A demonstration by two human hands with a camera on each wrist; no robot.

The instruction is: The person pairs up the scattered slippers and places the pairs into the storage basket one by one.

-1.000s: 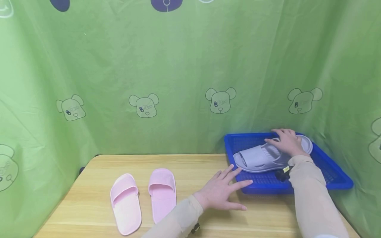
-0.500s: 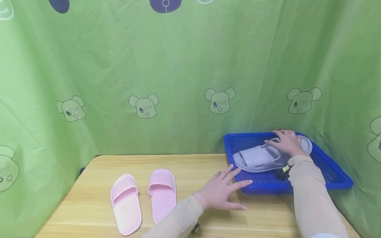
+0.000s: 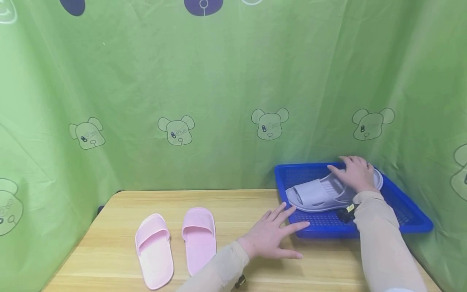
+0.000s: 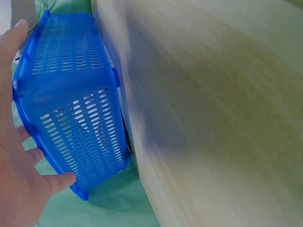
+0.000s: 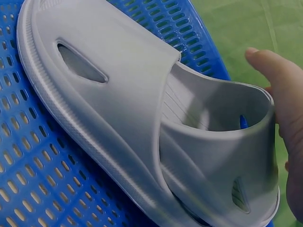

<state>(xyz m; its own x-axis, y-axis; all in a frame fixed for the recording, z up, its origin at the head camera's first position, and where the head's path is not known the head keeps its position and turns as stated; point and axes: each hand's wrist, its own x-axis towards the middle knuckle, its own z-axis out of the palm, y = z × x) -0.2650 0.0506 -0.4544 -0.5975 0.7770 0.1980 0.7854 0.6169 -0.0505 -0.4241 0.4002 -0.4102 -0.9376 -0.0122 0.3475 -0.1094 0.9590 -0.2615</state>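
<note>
In the head view, a pair of grey slippers [image 3: 310, 194] lies in a shallow blue plastic basket [image 3: 410, 225] at the right. One slipper overlaps the other, as the right wrist view shows their straps [image 5: 118, 66] close up. My right hand [image 3: 357, 174] is over the heel end of the slippers, thumb and fingers extended; its thumb [image 5: 274, 71] stands beside the rear strap with a gap. My left hand [image 3: 268, 237] is spread with straight fingers at the basket's near left corner, fingertips right at the rim, holding nothing.
Two pink slippers, the left one [image 3: 157, 259] and the right one [image 3: 200, 243], lie side by side on the wooden table [image 3: 240, 202], left of my left forearm. A green curtain [image 3: 219, 81] with bear prints hangs behind and on both sides.
My right hand has lifted slightly up and to the right from the grey slippers, its thumb coming away. My left hand, basket and pink slippers stay where they were.
</note>
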